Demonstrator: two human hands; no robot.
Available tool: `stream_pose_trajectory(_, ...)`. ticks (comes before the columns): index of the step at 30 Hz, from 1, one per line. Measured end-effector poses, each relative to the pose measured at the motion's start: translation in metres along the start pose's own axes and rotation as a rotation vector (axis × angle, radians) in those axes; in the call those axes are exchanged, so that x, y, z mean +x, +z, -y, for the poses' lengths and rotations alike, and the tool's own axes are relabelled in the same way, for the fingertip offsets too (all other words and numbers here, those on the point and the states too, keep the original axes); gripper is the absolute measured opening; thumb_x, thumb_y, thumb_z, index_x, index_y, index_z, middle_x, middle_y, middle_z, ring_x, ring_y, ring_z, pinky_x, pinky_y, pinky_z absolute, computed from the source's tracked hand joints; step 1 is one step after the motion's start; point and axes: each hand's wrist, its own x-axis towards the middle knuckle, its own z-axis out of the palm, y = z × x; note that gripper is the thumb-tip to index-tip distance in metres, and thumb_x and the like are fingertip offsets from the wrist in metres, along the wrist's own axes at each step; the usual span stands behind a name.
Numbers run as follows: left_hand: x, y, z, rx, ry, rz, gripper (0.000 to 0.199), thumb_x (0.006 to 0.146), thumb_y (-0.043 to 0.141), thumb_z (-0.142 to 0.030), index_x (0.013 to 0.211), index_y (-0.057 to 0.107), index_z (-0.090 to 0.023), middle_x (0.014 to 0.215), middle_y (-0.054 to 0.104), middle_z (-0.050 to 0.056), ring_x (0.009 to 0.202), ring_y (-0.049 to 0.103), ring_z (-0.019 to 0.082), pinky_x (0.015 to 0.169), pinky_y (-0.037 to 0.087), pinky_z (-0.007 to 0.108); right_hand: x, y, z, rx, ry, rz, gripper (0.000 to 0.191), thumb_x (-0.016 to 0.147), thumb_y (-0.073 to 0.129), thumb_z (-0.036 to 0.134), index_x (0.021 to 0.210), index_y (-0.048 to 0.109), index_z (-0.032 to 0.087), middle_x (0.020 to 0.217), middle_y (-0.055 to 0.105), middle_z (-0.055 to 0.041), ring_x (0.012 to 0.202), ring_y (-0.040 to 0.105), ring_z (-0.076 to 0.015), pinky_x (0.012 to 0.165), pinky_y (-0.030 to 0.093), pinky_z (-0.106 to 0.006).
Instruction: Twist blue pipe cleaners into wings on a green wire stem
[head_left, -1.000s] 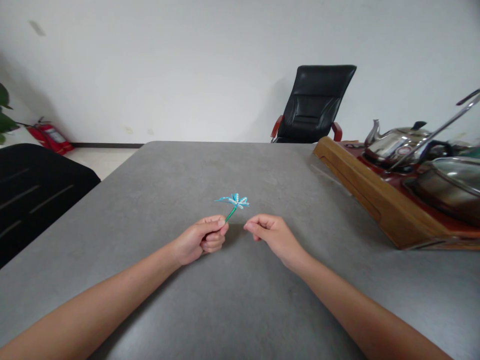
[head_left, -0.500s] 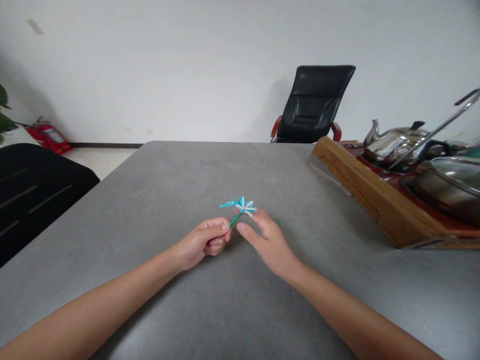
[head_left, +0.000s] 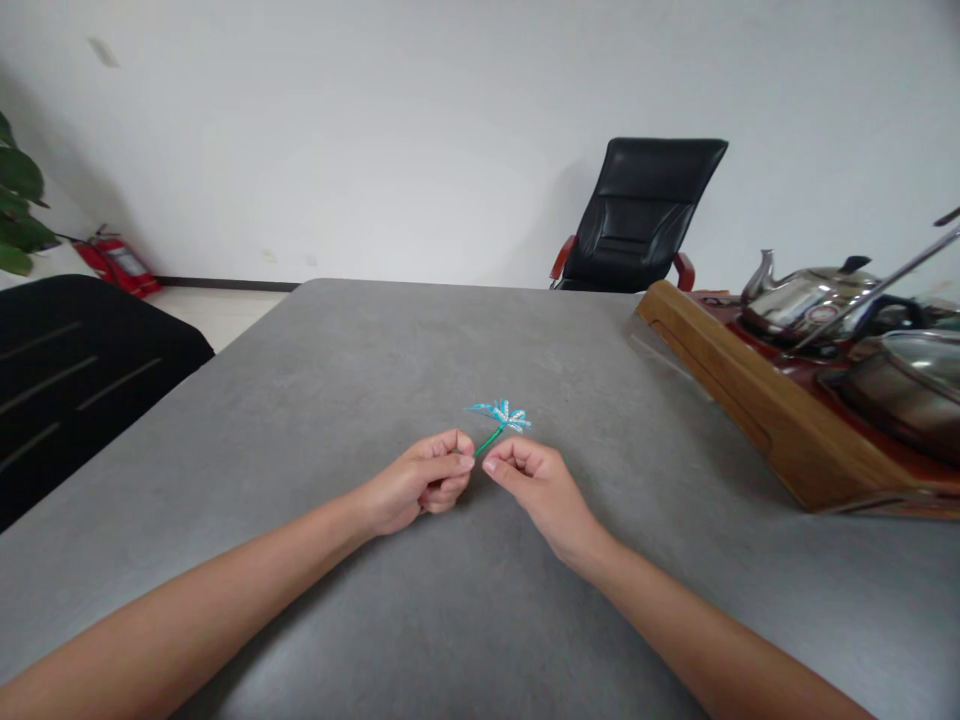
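Note:
A small artificial flower (head_left: 507,415) with light-blue petals edged in white beads is in front of me, just above the table. Its green stem (head_left: 489,440) slants down into my left hand (head_left: 420,485), whose thumb and forefinger pinch the lower end. Close on the other side is my right hand (head_left: 553,500), thumb and fingertips drawn together in a pinch beside the stem. Whatever those fingertips hold, if anything, is too small or hidden to make out. The stem's bottom is covered by my left fingers.
Both forearms cross the grey table (head_left: 360,370). On the right stands a wooden tea tray (head_left: 735,410) with a steel kettle (head_left: 814,300) and a glass-lidded pot (head_left: 911,385). Beyond are a black office chair (head_left: 645,210), another black chair (head_left: 90,370) and a red fire extinguisher (head_left: 120,262).
My right hand's fingers have come down from beside the petals and closed into a pinch near the stem. My left hand still grips the flower. The whole view has shifted slightly.

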Motion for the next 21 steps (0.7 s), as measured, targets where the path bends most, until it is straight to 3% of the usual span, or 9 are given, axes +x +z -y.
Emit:
stream_pose_trajectory(8,0.001,-0.002,-0.002,0.072,0.034,0.001,0.02,0.081,0.062,-0.028,0.08,0.045,-0.016,0.059,0.051,-0.005,0.039,0.022,0.002,0.039,0.011,0.018,0.0,-0.005,-0.004,-0.014,0.039,0.051,0.024,0.078,0.061,0.038,0.068,0.056,0.017,0.06,0.047,0.0033,0.055,0.038,-0.0097,0.056,0.032,-0.024)
stream_pose_trajectory(12,0.002,-0.007,-0.003,0.11,0.015,0.066,0.019,0.081,0.061,-0.028,0.079,0.048,-0.015,0.06,0.058,-0.001,0.037,0.025,0.002,0.038,0.012,0.019,0.003,-0.011,-0.005,-0.052,0.023,0.091,0.021,0.076,0.064,0.037,0.069,0.059,0.018,0.063,0.052,0.0025,0.059,0.043,-0.0113,0.059,0.036,-0.025)
stream_pose_trajectory(21,0.003,-0.013,-0.008,0.166,-0.109,0.218,0.014,0.08,0.061,-0.025,0.08,0.054,-0.013,0.06,0.064,0.001,0.035,0.026,0.002,0.036,0.012,0.018,0.012,-0.037,0.009,-0.32,-0.102,0.348,0.023,0.079,0.064,0.039,0.073,0.067,0.017,0.069,0.058,-0.0005,0.066,0.053,-0.014,0.063,0.04,-0.025)
